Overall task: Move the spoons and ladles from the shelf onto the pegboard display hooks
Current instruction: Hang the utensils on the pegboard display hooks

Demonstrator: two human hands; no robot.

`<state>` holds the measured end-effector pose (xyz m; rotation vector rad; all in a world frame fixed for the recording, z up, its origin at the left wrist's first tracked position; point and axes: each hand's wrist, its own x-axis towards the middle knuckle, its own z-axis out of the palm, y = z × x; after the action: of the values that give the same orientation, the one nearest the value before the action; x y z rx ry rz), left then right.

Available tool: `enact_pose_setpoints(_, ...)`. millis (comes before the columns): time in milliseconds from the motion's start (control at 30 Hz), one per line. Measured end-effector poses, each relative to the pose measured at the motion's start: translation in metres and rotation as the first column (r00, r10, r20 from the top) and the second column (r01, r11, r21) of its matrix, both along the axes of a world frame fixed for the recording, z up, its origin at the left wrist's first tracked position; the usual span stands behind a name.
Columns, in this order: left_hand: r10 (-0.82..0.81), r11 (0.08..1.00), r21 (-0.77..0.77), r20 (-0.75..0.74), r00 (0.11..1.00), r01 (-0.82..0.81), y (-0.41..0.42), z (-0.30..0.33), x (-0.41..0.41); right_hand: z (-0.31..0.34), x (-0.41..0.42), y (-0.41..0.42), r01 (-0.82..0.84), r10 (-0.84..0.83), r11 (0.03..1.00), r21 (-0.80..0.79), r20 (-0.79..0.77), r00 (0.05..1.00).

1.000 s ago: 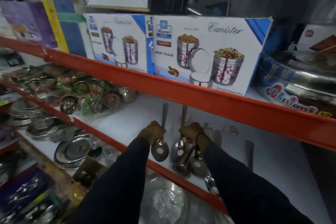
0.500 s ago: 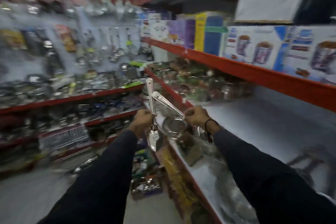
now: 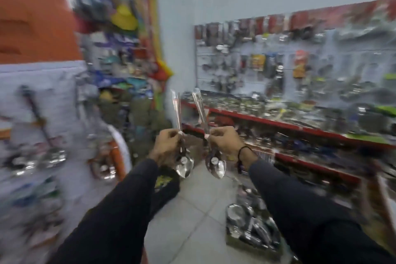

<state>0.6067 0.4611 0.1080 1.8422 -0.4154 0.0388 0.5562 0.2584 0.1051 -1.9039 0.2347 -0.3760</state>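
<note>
Turned away from the shelf since a moment ago, view now swung across the aisle; spoons lifted clear and carried, so pickup judged done and hanging still ahead; heavily blurred throughout, fine detail lost. Far right: pegboard display (image 3: 310, 66) on the pale wall, crowded with hanging utensils and carded goods, individual hooks too smeared to pick out; free hook not identifiable. Below it, red-edged shelves (image 3: 278, 122) running right, loaded with steelware. Left and near: a grey panel (image 3: 42, 96) with ladle-like shapes hanging, too blurred to confirm; orange mass above it at upper left. Underfoot: pale tiled floor (image 3: 192, 221), a heap of steel goods (image 3: 250, 227) lying near right. Centre, in dark sleeves: left hand (image 3: 168, 146) closed around the neck of one bunch of spoons (image 3: 184, 166), handles pointing up, bowls hanging below the fist; right hand (image 3: 225, 146), black band at the wrist, likewise pinched shut on a second bunch of spoons (image 3: 215, 166), handles tilted up and left; bunches side by side, just apart, neither touching any hook. Number of spoons per bunch not readable; possibly wrapped in clear film. Next move judged: approach to the pegboard, handle ends presented to a hook.
</note>
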Motion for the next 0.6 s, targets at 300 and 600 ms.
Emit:
enact_pose_setpoints(300, 0.509, 0.860, -0.012, 0.087, 0.857, -0.510, 0.209, 0.020, -0.077, 0.034, 0.028, 0.211, -0.519, 0.510, 0.848, 0.106, 0.100, 0.854)
enact_pose_setpoints(600, 0.730, 0.683, -0.057, 0.035, 0.682, -0.728, 0.308, 0.047, -0.143, 0.059, 0.007, 0.326, -0.701, 0.699, 0.712, 0.044, 0.049, 0.714)
